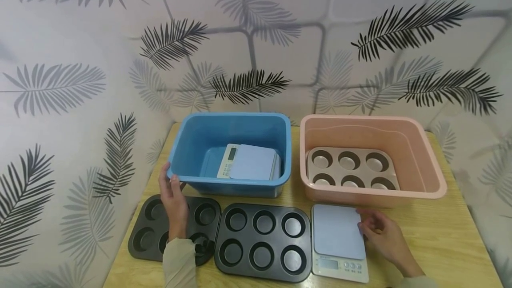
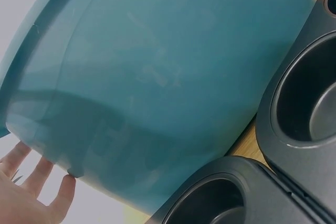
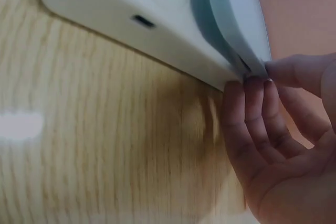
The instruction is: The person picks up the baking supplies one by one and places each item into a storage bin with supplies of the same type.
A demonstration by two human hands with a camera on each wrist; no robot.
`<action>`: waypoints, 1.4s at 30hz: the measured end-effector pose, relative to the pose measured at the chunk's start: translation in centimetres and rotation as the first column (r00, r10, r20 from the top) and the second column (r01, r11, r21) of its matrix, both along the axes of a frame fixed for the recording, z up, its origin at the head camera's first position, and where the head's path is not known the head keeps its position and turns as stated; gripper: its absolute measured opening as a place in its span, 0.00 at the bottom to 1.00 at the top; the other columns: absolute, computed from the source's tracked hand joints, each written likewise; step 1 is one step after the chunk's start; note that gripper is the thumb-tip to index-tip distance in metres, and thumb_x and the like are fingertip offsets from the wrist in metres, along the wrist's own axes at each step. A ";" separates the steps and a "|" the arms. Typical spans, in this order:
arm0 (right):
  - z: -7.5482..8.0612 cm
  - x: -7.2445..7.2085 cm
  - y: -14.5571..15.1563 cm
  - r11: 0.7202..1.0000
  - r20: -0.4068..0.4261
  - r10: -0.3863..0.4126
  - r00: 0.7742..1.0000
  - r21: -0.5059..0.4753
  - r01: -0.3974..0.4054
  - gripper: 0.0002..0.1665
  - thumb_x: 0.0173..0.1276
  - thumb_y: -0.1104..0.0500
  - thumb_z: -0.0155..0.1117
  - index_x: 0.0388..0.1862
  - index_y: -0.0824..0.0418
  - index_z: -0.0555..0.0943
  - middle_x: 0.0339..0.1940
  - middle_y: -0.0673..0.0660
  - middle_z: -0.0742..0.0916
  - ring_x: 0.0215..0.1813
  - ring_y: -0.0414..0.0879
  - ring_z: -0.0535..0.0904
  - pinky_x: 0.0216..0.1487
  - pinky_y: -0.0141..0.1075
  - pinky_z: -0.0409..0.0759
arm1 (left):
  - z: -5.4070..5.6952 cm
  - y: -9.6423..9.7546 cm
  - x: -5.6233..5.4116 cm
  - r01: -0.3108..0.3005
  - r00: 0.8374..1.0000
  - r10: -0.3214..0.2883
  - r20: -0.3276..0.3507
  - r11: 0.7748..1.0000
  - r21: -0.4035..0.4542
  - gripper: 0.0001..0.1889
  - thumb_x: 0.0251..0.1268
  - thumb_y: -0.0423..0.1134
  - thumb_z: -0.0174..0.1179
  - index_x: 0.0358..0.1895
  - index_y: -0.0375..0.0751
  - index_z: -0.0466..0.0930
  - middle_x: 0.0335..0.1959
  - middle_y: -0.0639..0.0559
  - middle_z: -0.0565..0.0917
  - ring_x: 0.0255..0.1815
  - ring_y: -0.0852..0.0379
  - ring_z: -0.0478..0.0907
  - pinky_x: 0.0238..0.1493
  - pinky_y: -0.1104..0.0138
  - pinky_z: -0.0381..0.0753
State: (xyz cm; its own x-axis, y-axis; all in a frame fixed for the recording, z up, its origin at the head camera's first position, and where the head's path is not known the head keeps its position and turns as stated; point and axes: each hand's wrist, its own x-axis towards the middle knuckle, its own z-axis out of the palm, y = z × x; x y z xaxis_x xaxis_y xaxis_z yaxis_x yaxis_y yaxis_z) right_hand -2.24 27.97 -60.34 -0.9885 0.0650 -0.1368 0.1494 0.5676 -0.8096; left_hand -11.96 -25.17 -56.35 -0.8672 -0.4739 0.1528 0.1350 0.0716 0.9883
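Along the left of the table (image 1: 444, 239), dark muffin pan (image 1: 158, 224), partly hidden by the left forearm (image 1: 180, 263). Just beyond, left hand (image 1: 175, 206) at the near-left corner of the blue bin (image 1: 236, 189), fingers spread against the wall; no telling how firmly. Too hard a push there: bin perhaps shoved, white scale (image 1: 253, 162) inside sent sliding. Next, second dark muffin pan (image 1: 262, 240), close against the first, so probably dragged or scraped by any sideways jolt. Beside it on the table, kitchen scale (image 1: 340, 243), just in front of the pink bin (image 1: 356, 195) with bronze muffin pan (image 1: 352, 170) inside. Farthest right, right hand (image 1: 386, 237) pinching the kitchen scale's right edge, thumb at the top plate (image 1: 338, 230), fingertips along the side. Main worry: plate perhaps popping loose under a lift by that one edge, or pink bin knocked through too little clearance.
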 end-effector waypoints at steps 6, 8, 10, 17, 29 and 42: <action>0.2 -0.7 0.4 0.999 0.068 0.032 0.997 0.026 -0.034 0.24 0.74 0.67 0.72 0.66 0.73 0.80 0.45 0.62 0.90 0.42 0.35 0.83 0.42 0.29 0.85 | -0.1 0.0 0.0 -0.002 1.000 0.002 -0.009 1.000 -0.001 0.26 0.92 0.48 0.46 0.86 0.55 0.63 0.89 0.47 0.61 0.87 0.41 0.62 0.72 0.56 0.72; 0.3 -0.8 0.4 0.999 0.084 0.042 0.996 0.027 -0.045 0.24 0.74 0.67 0.71 0.66 0.73 0.80 0.44 0.61 0.89 0.41 0.36 0.82 0.40 0.30 0.84 | 0.0 0.0 0.0 -0.002 1.000 0.002 -0.006 1.000 -0.001 0.26 0.92 0.47 0.46 0.86 0.55 0.63 0.89 0.47 0.62 0.86 0.42 0.63 0.72 0.56 0.72; 0.4 -0.9 0.3 0.998 0.102 0.050 0.994 0.025 -0.052 0.26 0.73 0.67 0.70 0.68 0.74 0.81 0.44 0.61 0.89 0.41 0.38 0.82 0.38 0.31 0.84 | 0.0 0.0 0.1 -0.002 1.000 0.002 -0.004 1.000 0.000 0.26 0.92 0.47 0.45 0.86 0.56 0.63 0.88 0.48 0.62 0.86 0.42 0.63 0.72 0.56 0.72; 0.7 -1.5 0.4 0.996 0.147 0.085 0.985 0.008 -0.087 0.30 0.74 0.65 0.68 0.73 0.74 0.77 0.48 0.62 0.88 0.45 0.43 0.81 0.40 0.31 0.84 | 0.1 0.1 0.1 0.001 1.000 -0.001 0.005 1.000 0.001 0.26 0.92 0.48 0.45 0.86 0.57 0.63 0.88 0.50 0.62 0.86 0.45 0.63 0.73 0.56 0.71; 2.5 -2.7 0.9 0.991 0.205 0.130 0.970 -0.062 -0.120 0.25 0.74 0.69 0.62 0.67 0.76 0.71 0.66 0.78 0.80 0.68 0.72 0.81 0.52 0.34 0.84 | -0.1 0.2 0.0 -0.011 1.000 0.011 0.007 1.000 -0.015 0.27 0.92 0.47 0.46 0.86 0.55 0.63 0.88 0.47 0.62 0.86 0.42 0.63 0.71 0.58 0.72; 4.6 -2.3 2.8 0.957 0.263 0.266 0.928 -0.188 -0.221 0.22 0.74 0.58 0.75 0.43 0.65 0.68 0.50 0.61 0.78 0.46 0.43 0.83 0.40 0.37 0.87 | 0.0 0.1 0.0 -0.016 1.000 0.016 0.001 1.000 -0.017 0.27 0.91 0.46 0.46 0.86 0.55 0.63 0.88 0.46 0.62 0.86 0.40 0.63 0.74 0.56 0.72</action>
State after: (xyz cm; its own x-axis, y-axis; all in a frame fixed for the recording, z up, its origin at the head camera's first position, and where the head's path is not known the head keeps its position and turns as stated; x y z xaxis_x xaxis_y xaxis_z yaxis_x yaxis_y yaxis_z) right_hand -4.52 30.76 -55.78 -0.8901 -0.2161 -0.4013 0.2571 0.4889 -0.8336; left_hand -11.99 -25.09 -56.35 -0.8597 -0.4851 0.1598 0.1322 0.0909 0.9870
